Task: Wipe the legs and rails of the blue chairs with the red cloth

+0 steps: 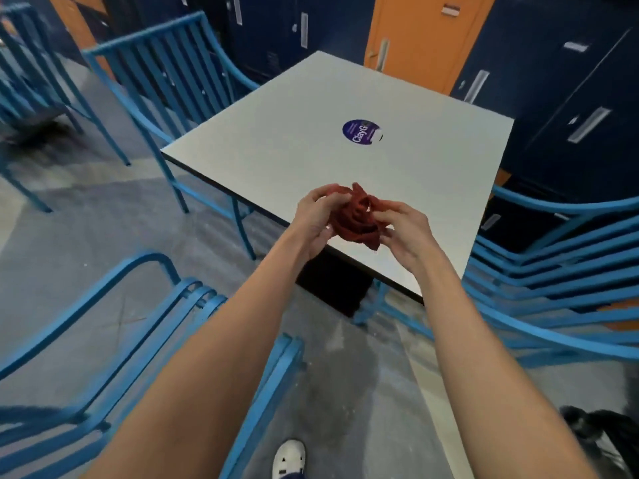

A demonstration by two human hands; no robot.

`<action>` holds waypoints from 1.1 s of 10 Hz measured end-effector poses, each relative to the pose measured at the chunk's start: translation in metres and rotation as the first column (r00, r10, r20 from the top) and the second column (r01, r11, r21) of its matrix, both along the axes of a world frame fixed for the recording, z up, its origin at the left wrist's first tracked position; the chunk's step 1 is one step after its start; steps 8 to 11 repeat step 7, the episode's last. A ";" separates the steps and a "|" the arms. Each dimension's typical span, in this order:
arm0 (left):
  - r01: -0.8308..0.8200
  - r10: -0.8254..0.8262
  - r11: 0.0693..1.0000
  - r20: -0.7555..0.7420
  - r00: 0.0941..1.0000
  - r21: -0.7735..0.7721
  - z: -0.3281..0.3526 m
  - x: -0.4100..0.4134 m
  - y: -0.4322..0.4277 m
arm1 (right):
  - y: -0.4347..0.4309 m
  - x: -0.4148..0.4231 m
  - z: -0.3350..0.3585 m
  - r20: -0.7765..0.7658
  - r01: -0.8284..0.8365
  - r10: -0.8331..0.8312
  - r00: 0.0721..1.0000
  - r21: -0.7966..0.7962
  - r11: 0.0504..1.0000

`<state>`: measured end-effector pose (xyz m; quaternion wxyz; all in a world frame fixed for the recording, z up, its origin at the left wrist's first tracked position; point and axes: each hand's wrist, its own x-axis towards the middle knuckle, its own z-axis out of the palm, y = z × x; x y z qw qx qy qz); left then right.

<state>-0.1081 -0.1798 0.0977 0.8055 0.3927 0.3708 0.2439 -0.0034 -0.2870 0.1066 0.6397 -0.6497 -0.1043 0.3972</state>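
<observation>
While bunching the red cloth [356,219] above the near corner of the table [311,133], touches no chair yet. Stands with one blue chair [103,340] at near left, rails curving up under the left forearm. Pinches the cloth's left side with the left grip [316,216], the right side with the right grip [404,229], fingers curled into the folds. Shows no long axis: crumpled ball, wedged between both grips. Has a second blue chair [553,271] at right. Probably readying a pad before wiping; puts each grip nearer its own side's chair.
</observation>
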 end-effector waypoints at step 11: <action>0.608 -0.161 0.624 -0.680 0.715 0.491 -0.061 0.071 0.020 | 0.003 0.070 -0.053 0.466 0.040 0.242 0.851 -0.517 0.855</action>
